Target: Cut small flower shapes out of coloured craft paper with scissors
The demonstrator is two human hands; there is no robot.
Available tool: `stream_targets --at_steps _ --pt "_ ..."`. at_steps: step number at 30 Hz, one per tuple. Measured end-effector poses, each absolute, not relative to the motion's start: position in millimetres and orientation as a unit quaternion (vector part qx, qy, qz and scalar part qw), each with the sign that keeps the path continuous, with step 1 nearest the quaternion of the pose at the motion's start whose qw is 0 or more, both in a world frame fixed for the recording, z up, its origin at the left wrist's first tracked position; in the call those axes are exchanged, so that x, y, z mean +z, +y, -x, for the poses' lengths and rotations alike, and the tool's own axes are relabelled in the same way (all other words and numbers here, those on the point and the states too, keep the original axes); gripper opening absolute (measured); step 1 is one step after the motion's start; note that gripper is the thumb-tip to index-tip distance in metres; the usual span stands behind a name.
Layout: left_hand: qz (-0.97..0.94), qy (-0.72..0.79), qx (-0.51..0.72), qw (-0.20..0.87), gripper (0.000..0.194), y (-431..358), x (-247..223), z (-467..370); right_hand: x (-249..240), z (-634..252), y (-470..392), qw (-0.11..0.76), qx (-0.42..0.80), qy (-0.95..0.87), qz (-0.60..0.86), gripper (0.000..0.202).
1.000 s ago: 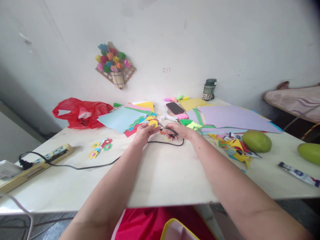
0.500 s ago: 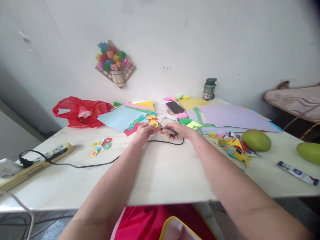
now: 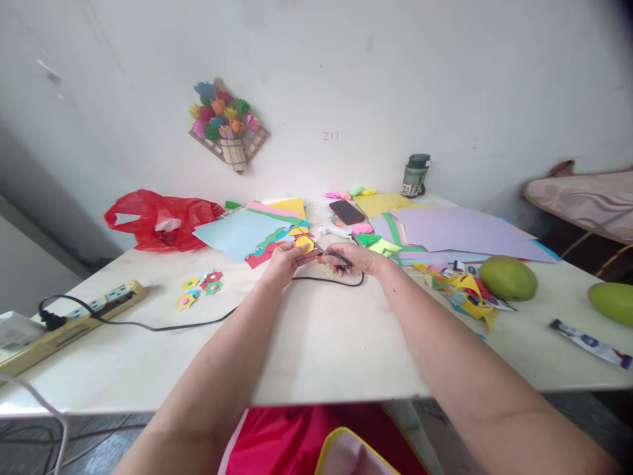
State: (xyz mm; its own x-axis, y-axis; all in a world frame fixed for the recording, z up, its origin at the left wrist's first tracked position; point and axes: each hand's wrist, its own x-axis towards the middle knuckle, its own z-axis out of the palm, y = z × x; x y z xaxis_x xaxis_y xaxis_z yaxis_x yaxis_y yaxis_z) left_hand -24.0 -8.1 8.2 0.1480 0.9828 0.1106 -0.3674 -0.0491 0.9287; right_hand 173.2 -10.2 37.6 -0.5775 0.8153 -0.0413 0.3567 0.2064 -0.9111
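Observation:
Above the middle of the white table, my left hand (image 3: 287,259) pinches a small rounded piece of yellow paper (image 3: 304,244). My right hand (image 3: 349,256) is closed on the dark handles of a pair of scissors (image 3: 341,258). The blades point left and reach the paper's edge; whether they are apart is too small to tell. Just behind my hands lie cut strips of coloured paper (image 3: 277,243) and a white glue gun (image 3: 332,229), partly hidden by my right hand. Several small paper flowers (image 3: 211,282) rest on the table left of my left hand.
A power strip (image 3: 74,323) with a black cord lies at left, and a red plastic bag (image 3: 163,221) behind it. Coloured sheets (image 3: 459,231), a phone (image 3: 347,212) and a dark bottle (image 3: 414,176) stand or lie toward the wall. Paper scraps (image 3: 465,290), green mangoes (image 3: 508,278) and a tube (image 3: 591,344) are at right.
Both hands stay in almost the same place, with the yellow paper and scissors still together. The view has shifted very slightly.

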Motion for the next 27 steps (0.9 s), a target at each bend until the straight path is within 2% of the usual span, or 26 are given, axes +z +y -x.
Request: stream_targets --at_steps 27 --pt "-0.461 0.325 0.559 0.608 0.016 -6.1 5.2 26.3 44.6 -170.5 -17.8 0.24 0.522 -0.708 0.411 0.01"
